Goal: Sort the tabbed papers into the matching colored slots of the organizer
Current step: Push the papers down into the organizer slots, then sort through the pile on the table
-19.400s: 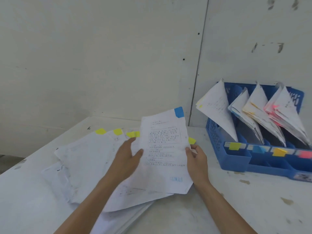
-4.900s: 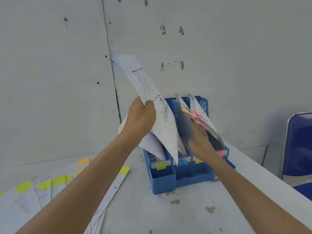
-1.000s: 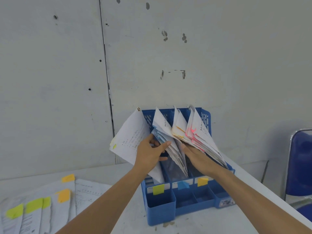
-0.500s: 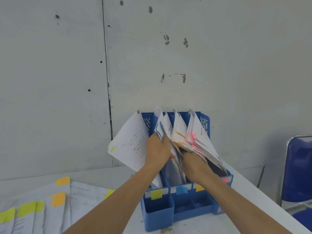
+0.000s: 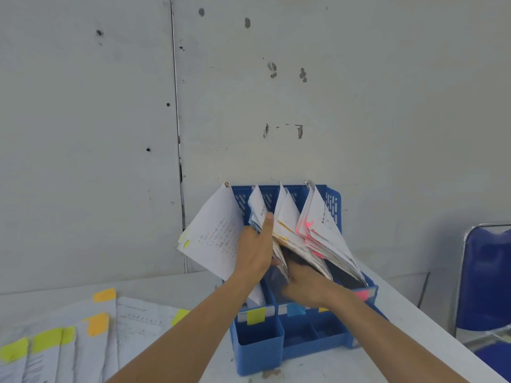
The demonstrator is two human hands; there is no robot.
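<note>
Leaning in organizer, tabbed papers (four bundles)

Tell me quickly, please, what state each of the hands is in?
Left hand: holding the blue-tabbed papers.
Right hand: cannot be told; fingers hidden under the orange-tabbed papers.

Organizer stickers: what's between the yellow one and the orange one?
A blue sticker sits between the yellow sticker and the orange sticker, which the right forearm partly hides, on the organizer front. The head view shows it.
</note>
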